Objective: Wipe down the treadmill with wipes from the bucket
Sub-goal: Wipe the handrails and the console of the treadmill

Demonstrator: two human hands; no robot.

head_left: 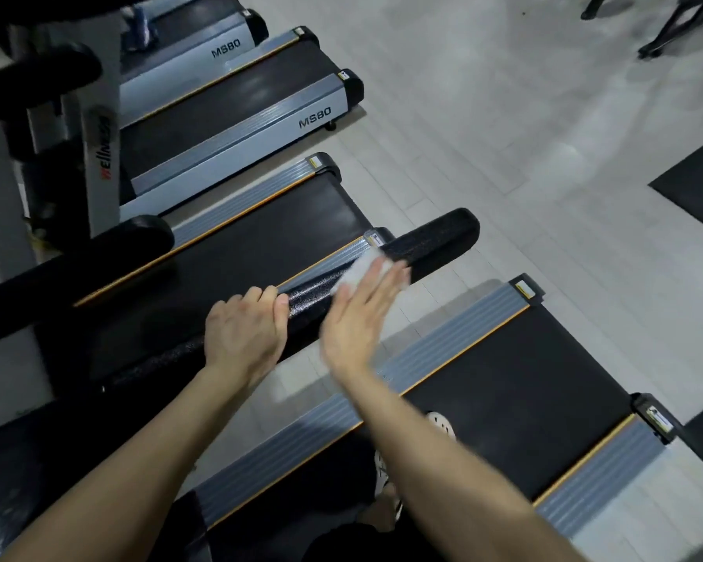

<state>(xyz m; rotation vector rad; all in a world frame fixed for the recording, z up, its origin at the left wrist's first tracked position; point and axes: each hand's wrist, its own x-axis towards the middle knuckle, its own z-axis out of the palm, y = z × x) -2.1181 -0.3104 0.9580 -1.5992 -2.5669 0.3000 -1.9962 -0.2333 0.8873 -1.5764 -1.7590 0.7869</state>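
Note:
A black textured treadmill handrail (435, 237) runs diagonally from lower left to upper right. My left hand (244, 330) is wrapped around the rail near its middle. My right hand (362, 314) lies flat with fingers stretched out, pressing a white wipe (358, 269) onto the rail just past my left hand; the hand is motion-blurred. The treadmill's black belt (260, 253) and grey side rails lie below the handrail. No bucket is in view.
Two more treadmills marked MS80 (315, 117) stand side by side at upper left. Another treadmill deck (504, 383) lies under my arms, with my white shoe (441, 425) on it. Black floor mats (699, 184) sit at the right on the light floor.

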